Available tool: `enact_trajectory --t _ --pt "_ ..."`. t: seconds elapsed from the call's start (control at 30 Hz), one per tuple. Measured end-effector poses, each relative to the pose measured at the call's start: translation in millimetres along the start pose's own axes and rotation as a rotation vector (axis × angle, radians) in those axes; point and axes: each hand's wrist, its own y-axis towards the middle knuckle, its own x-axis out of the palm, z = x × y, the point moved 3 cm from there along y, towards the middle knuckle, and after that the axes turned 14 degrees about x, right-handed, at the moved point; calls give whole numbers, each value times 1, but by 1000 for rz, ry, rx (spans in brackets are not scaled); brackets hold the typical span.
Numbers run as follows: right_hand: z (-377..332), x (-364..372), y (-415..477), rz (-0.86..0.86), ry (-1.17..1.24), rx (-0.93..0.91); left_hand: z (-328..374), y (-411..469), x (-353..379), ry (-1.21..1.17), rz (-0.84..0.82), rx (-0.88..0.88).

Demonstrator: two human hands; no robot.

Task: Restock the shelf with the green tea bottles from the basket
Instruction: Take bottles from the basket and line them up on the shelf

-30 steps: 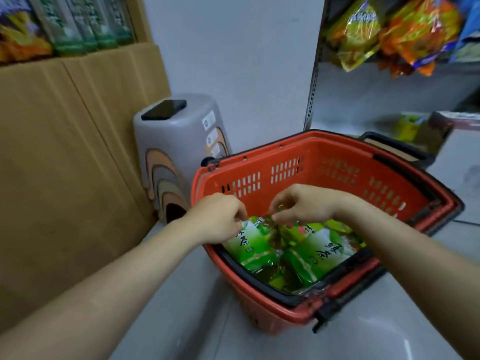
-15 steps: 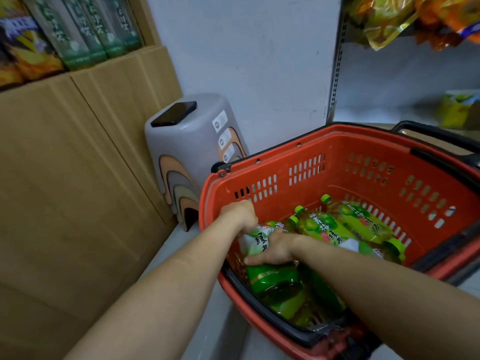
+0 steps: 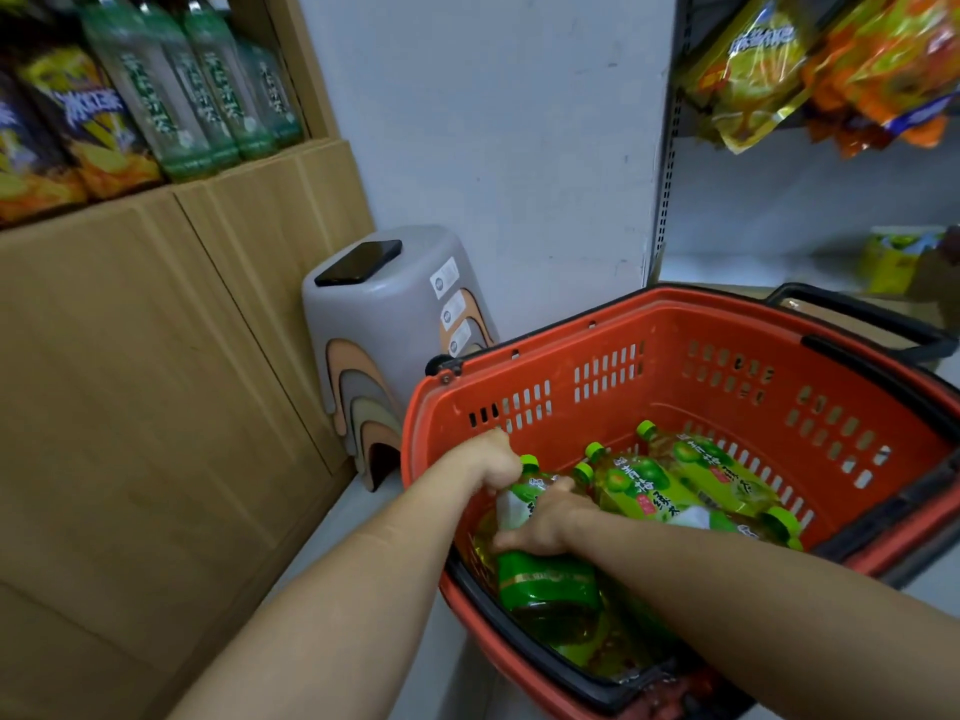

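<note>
Both hands grip one bottle (image 3: 545, 574) at the near-left corner of the basket (image 3: 727, 366), left hand (image 3: 493, 459) closed on its neck, right hand (image 3: 545, 522) wrapped over its label; the neck grip may slip on lifting, and several more bottles (image 3: 691, 475) lie alongside.

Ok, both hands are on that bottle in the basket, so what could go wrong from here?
1. The left hand and right hand share one green tea bottle; its wrap looks slick, so it may slip.
2. Neighbouring bottles lie against it and could roll or snag.
3. The lift towards the shelf bottles passes the stool with the phone, which could get knocked.
</note>
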Motion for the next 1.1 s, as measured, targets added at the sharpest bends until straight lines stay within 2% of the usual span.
enact_trajectory --t 0.1,0.17,0.27,0.3,0.4,0.43,0.5,0.57,0.63,0.7,0.77,0.87,0.93,0.97,1.0,1.03,1.1 --pt "-1 0 -2 31 94 8 -3 0 0 -19 9 17" --pt "0 -10 0 26 208 -19 -6 0 -3 -120 102 33" --pt "3 -39 3 65 430 -73 -7 0 -9 -462 371 90" --pt "3 -49 2 74 512 -103 -5 -2 -9 -591 400 105" --pt "1 -70 -3 170 611 -257 4 -6 -4 -924 269 133" --pt "-1 -75 -7 234 579 -350 6 -7 -5 -997 281 145" --pt "-2 -85 -14 312 510 -553 7 -9 -9 -1074 441 224" --pt "7 -100 -22 254 530 -693 11 -14 -15 -1105 594 322" --pt "19 -114 -28 38 697 -784 14 -18 -19 -1187 622 401" --pt "29 -120 -28 -101 805 -794 26 -20 -19 -1293 547 459" --pt "33 -128 -23 -112 923 -747 38 -15 -18 -1323 448 485" --pt "52 -143 -14 -31 1141 -662 53 1 -11 -1315 329 437" --pt "64 -151 -4 52 1275 -587 50 15 -4 -1231 385 290" --pt "68 -152 1 106 1328 -543 46 20 1 -1115 398 225" --pt "72 -151 5 162 1382 -492 45 23 10 -937 321 193" --pt "75 -151 11 211 1436 -440 49 22 24 -712 131 201" --pt "80 -152 16 244 1530 -384 58 12 63 -293 -374 224"
